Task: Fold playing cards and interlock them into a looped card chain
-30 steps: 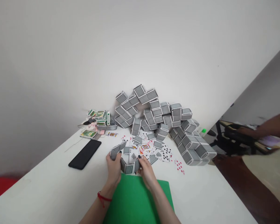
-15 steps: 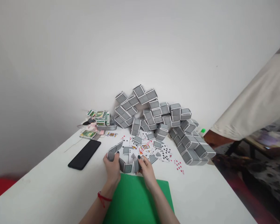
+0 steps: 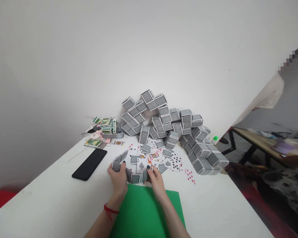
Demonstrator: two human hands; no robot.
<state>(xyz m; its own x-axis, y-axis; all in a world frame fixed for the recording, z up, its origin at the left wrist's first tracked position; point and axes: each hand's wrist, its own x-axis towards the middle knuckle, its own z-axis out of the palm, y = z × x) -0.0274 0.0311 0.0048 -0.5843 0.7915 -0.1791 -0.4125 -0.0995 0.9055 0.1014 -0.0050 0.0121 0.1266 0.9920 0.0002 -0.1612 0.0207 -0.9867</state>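
Observation:
Between my hands is a curved strip of folded playing cards (image 3: 135, 178) with grey patterned backs. My left hand (image 3: 118, 177), with a red string bracelet at the wrist, grips the strip's left end, thumb on top. At the right end, my right hand (image 3: 156, 182) pinches a card between thumb and fingers. Just beyond them lies an ace of spades (image 3: 141, 166) among scattered playing cards (image 3: 176, 162), some face up and some folded. Below my wrists a green board (image 3: 149, 211) rests on the table.
Blocks of folded cards (image 3: 186, 122) are stacked against the wall at the back and right. A black phone (image 3: 89, 164) lies at left, near green card boxes (image 3: 106, 123). A green-capped object (image 3: 215, 138) stands behind the right stack. A wooden desk (image 3: 255, 142) is farther right.
A person's light-clothed arm at the right has moved up and away, uncovering the desk behind. My hands keep their hold on the card strip, and the left fingers have shifted slightly.

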